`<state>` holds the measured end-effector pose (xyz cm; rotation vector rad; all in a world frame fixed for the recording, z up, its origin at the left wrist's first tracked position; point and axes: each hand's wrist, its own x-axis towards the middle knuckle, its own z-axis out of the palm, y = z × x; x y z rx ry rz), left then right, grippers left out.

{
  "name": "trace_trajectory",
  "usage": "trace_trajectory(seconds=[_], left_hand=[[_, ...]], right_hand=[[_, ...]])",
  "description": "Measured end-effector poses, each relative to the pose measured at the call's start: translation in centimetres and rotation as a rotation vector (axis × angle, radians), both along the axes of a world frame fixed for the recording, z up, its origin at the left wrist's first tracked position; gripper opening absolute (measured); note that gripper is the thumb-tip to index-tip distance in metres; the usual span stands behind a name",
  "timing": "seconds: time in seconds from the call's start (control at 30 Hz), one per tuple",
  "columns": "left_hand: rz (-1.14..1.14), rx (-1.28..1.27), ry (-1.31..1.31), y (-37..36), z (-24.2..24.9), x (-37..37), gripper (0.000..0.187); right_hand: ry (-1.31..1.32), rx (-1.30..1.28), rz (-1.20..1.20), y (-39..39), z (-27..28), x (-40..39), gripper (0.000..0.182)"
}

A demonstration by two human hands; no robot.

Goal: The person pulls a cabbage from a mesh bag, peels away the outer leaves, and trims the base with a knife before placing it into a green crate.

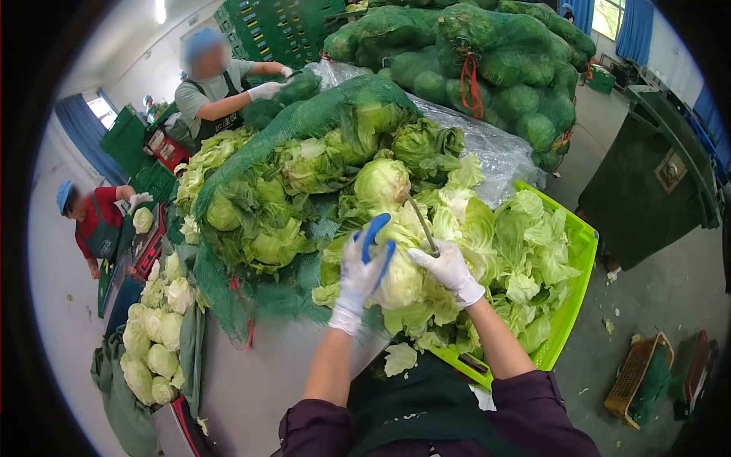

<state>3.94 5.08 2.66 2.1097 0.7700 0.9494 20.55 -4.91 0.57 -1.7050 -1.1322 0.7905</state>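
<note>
My left hand (361, 266), in a white glove with blue on the fingers, has its fingers apart at the left side of a pale cabbage (400, 283). Above that cabbage, my right hand (445, 263), also gloved, is closed on a knife (424, 227) with a thin blade pointing up and left. The blade's end reaches another cabbage (382, 181). Loose leaves (525, 263) fill the bright green crate (582, 255) on the right. A green net (263, 160) lies around several leafy cabbages on the left.
Full net sacks (502, 65) are piled at the back. A co-worker (217, 87) handles a net at the upper left; another person (99, 217) stands farther left. Trimmed cabbages (156, 343) lie at lower left. A large dark bin (651, 179) and a yellow basket (638, 377) are at right.
</note>
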Motion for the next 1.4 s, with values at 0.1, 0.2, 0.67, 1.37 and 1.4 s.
trace_trajectory(seconds=[0.1, 0.2, 0.67, 1.37, 1.4], left_hand=[[-0.002, 0.340, 0.052, -1.6, -0.8, 0.3, 0.053], [-0.031, 0.284, -0.040, -1.5, -2.0, -0.2, 0.052], [-0.011, -0.357, -0.446, -3.8, -3.7, -6.5, 0.049], [0.162, 0.352, 0.197, -8.4, -4.7, -3.6, 0.094], [0.165, 0.340, 0.206, -8.4, -4.5, -3.5, 0.093]], right_hand=[[-0.170, 0.001, -0.113, 1.5, -0.5, -0.4, 0.070], [-0.426, -0.027, -0.066, 3.2, 0.9, -1.4, 0.042], [-0.466, -0.120, -0.243, 6.8, -4.7, 2.3, 0.043], [-0.458, 0.252, -0.082, 0.9, 1.3, -4.3, 0.044], [-0.551, 0.078, 0.034, 1.5, 2.4, -4.3, 0.050]])
